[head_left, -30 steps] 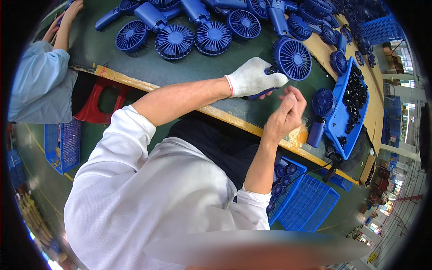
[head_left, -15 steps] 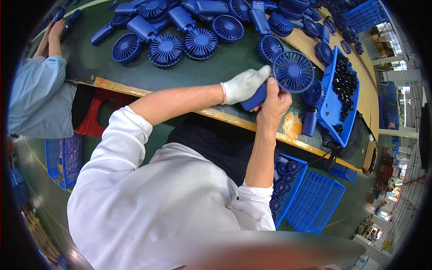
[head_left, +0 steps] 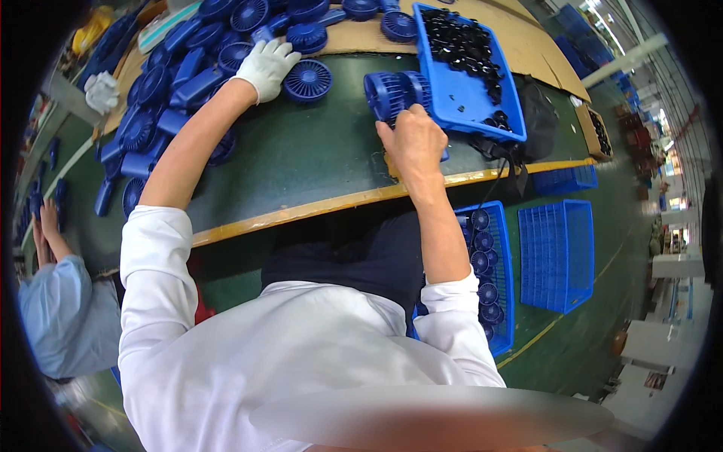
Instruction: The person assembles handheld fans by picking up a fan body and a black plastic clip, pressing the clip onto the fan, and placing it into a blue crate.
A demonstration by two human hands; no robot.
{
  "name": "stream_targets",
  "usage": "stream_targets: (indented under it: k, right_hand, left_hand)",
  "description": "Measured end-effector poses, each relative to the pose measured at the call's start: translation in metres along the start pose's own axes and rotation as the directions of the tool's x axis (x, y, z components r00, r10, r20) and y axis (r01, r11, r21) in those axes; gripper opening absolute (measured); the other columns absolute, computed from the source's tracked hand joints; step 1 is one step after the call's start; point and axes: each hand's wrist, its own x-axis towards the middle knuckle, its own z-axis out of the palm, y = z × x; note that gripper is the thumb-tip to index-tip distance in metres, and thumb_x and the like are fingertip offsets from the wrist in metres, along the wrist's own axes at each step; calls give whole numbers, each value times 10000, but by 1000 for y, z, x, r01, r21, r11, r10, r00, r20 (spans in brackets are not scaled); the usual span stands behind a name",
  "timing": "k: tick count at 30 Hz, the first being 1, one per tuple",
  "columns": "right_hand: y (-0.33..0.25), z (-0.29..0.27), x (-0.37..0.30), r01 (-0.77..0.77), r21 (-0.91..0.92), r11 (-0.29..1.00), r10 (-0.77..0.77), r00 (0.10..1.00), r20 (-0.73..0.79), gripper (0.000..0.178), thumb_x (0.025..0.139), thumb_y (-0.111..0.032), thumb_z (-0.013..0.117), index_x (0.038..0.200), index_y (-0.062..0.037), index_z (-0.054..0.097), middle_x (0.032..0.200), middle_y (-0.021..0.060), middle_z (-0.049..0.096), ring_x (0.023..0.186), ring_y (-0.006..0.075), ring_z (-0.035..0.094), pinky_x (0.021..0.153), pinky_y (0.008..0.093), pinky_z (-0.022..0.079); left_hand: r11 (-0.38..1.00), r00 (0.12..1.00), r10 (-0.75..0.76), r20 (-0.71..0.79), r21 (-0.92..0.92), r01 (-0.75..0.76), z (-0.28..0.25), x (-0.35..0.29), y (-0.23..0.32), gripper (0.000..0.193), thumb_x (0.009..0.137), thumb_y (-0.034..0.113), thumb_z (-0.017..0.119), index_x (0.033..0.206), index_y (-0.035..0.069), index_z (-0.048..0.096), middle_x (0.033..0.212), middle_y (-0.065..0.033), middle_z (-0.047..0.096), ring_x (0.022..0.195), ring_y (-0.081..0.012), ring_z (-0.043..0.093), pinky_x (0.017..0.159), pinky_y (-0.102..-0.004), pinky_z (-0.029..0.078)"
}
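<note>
My left hand (head_left: 269, 69), in a white glove, reaches out over the pile of blue handheld fans (head_left: 197, 94). Its fingers are spread and lie against fans at the pile's right side; no grip shows. Just right of the glove, a round fan head (head_left: 308, 80) faces up on the table. My bare right hand (head_left: 414, 145) is closed around a blue handheld fan (head_left: 385, 96), whose head is tilted on edge. A second fan head stands close beside it, next to the blue tray (head_left: 468, 129). The fingers hide most of the handle.
Small black parts (head_left: 468, 49) fill much of the tray. A black bag (head_left: 536, 120) lies right of it. Below the table's yellow edge (head_left: 301, 212) stand a blue crate of fans (head_left: 503, 301) and another blue crate (head_left: 557, 256). A co-worker's sleeve (head_left: 64, 316) is at left.
My left hand has let go of the fan and moved away to the pile. My right hand has carried the fan down beside the tray. The view has turned too.
</note>
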Motion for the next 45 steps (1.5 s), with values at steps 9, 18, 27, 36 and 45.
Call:
stream_targets:
  k: [9, 18, 27, 36, 45]
  right_hand:
    - [109, -16, 43, -48, 59, 997, 60, 971, -229, 290, 832, -341, 696, 762, -61, 676, 819, 160, 677, 726, 352, 668, 628, 424, 532]
    - [248, 27, 103, -109, -344, 933, 123, 992, 20, 197, 818, -214, 661, 918, -45, 674, 995, 193, 665, 925, 391, 656, 784, 489, 541]
    - [244, 26, 106, -200, -18, 980, 194, 965, -175, 175, 787, -143, 540, 797, -6, 649, 761, 181, 682, 696, 341, 668, 617, 425, 529]
    - [60, -11, 5, -286, 957, 49, 235, 934, 267, 116, 916, -86, 544, 869, 3, 603, 674, 88, 591, 508, 129, 530, 412, 225, 406]
    - [-74, 8, -9, -151, 948, 279, -12, 987, 161, 113, 909, -11, 596, 924, 64, 679, 867, 72, 632, 663, 116, 594, 548, 224, 453]
  left_hand:
    - [833, 890, 160, 426, -542, 110, -48, -22, 55, 550, 616, 448, 794, 890, -3, 639, 870, -195, 631, 870, -388, 624, 795, -435, 499]
    - [875, 997, 52, -63, -479, -76, -65, -91, 105, 491, 631, 562, 741, 763, 102, 630, 805, -71, 567, 829, -259, 592, 687, -375, 507]
    - [803, 994, -97, 45, -587, 104, -73, -110, 115, 421, 675, 469, 759, 789, 79, 652, 820, -78, 605, 799, -259, 625, 613, -395, 512]
    - [724, 963, -230, 144, -635, 268, -81, -110, 111, 499, 743, 553, 673, 673, 59, 663, 667, -139, 627, 660, -306, 648, 576, -398, 504]
    - [-554, 779, -386, 493, -800, 232, -40, -116, 89, 360, 854, 363, 688, 953, 17, 682, 849, -34, 646, 766, -95, 572, 688, -250, 464]
